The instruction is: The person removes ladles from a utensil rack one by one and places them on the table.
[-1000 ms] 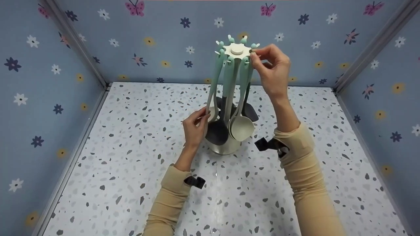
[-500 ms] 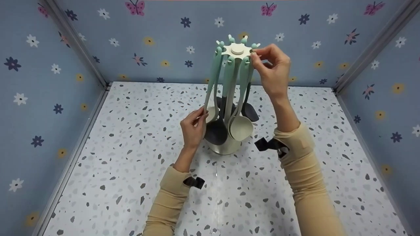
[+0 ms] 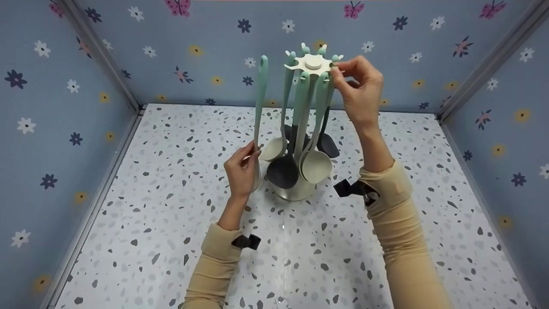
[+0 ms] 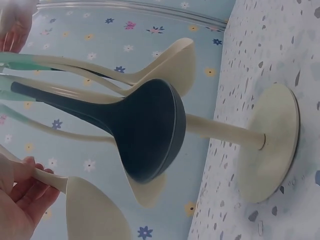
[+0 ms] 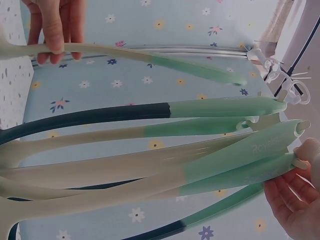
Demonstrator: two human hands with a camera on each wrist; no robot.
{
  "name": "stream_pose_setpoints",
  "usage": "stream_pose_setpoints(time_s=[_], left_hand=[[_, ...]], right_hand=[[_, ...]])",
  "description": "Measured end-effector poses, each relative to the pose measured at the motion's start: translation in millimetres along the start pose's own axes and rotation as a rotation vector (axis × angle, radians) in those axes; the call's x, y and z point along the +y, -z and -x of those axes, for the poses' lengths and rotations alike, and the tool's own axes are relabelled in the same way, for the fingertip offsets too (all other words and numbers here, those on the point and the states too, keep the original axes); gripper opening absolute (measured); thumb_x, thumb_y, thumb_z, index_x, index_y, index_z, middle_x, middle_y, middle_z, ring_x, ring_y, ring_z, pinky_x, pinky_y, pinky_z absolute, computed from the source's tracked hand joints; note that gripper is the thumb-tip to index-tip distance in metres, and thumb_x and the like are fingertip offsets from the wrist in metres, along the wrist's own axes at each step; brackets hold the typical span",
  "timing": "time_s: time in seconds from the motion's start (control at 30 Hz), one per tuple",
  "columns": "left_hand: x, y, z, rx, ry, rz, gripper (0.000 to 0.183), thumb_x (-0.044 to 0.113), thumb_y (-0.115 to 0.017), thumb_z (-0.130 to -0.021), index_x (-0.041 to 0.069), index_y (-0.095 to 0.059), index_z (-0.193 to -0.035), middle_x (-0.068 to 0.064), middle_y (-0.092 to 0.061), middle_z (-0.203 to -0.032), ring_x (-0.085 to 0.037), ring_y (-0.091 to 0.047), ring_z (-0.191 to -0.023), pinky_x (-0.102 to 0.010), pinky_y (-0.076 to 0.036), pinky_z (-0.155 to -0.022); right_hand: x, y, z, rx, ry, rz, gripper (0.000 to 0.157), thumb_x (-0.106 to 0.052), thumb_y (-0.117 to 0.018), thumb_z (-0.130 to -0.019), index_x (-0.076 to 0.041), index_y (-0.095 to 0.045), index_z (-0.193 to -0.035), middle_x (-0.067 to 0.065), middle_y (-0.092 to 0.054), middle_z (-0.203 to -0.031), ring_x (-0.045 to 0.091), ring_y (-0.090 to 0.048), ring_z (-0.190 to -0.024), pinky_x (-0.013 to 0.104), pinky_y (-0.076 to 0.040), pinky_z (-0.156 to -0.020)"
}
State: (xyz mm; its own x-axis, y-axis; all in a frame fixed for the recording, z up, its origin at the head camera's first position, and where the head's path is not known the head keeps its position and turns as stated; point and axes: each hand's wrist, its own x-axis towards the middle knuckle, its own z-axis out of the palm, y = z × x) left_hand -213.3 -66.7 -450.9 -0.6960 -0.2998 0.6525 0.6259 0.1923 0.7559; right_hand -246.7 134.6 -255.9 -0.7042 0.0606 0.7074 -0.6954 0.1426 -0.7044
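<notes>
My left hand [image 3: 241, 174] grips the neck of a cream spatula with a green handle [image 3: 260, 92], held upright to the left of the utensil rack [image 3: 313, 63] and apart from it. Its wide, flat cream head [image 4: 92, 212] shows at the bottom of the left wrist view. At the rack's top right, my right hand [image 3: 362, 94] pinches a hook arm with thumb and fingertips, next to a hanging green handle. Still on the hooks are a black ladle [image 3: 283, 172], a cream ladle [image 3: 316, 167] and several other green-handled utensils. One hook at the rack's left holds nothing.
The rack's round cream base [image 3: 296, 194] stands on a white speckled tabletop [image 3: 171, 240]. Blue flowered panels [image 3: 193, 77] rise at the back and both sides. Behind the black ladle, a cream spoon-like head [image 3: 273, 149] hangs on the left.
The spatula has come off its hook at the rack's left and moved leftward with my left hand. My right hand stays at the rack's top.
</notes>
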Motion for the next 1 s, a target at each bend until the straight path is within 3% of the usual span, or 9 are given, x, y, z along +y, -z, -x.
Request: stream_pose_setpoints(time_s=[0.4, 0.73, 0.8, 1.0], left_hand=[[-17.6, 18.5, 22.3, -0.052, 0.283, -0.146, 0.024, -0.001, -0.063, -0.079, -0.006, -0.063, -0.103, -0.015, -0.065, -0.085, -0.021, -0.061, -0.075, -0.022, -0.051, -0.062], [-39.5, 26.2, 34.4, -0.146, 0.429, -0.394, 0.025, 0.001, -0.063, -0.079, -0.006, -0.062, -0.104, -0.013, -0.066, -0.084, -0.02, -0.06, -0.073, -0.033, -0.05, -0.064], [-43.0, 26.9, 36.3, -0.171, 0.459, -0.444, 0.026, 0.002, -0.063, -0.08, -0.006, -0.062, -0.104, -0.013, -0.066, -0.083, -0.02, -0.06, -0.072, -0.034, -0.045, -0.074], [-53.5, 26.9, 41.3, -0.226, 0.54, -0.529, 0.024, 0.001, -0.062, -0.08, -0.005, -0.063, -0.103, -0.012, -0.065, -0.079, -0.019, -0.058, -0.067, -0.033, -0.046, -0.064]], right_hand=[[-0.3, -0.1, 0.3, -0.007, 0.03, 0.018, 0.011, 0.004, -0.059, -0.079, -0.006, -0.062, -0.075, 0.008, -0.061, -0.078, 0.017, -0.057, -0.066, 0.02, -0.047, -0.054], [0.1, 0.0, 0.8, -0.001, 0.023, 0.007, 0.011, 0.004, -0.058, -0.078, -0.006, -0.062, -0.074, 0.007, -0.061, -0.078, 0.017, -0.056, -0.066, 0.021, -0.048, -0.054], [0.1, 0.1, 1.0, 0.0, 0.03, 0.013, 0.011, 0.004, -0.058, -0.079, -0.006, -0.062, -0.075, 0.007, -0.061, -0.078, 0.017, -0.056, -0.066, 0.021, -0.048, -0.054], [0.0, -0.3, 0.7, 0.0, 0.036, 0.017, 0.009, 0.004, -0.058, -0.079, -0.003, -0.062, -0.075, 0.007, -0.061, -0.078, 0.017, -0.056, -0.066, 0.021, -0.048, -0.054]])
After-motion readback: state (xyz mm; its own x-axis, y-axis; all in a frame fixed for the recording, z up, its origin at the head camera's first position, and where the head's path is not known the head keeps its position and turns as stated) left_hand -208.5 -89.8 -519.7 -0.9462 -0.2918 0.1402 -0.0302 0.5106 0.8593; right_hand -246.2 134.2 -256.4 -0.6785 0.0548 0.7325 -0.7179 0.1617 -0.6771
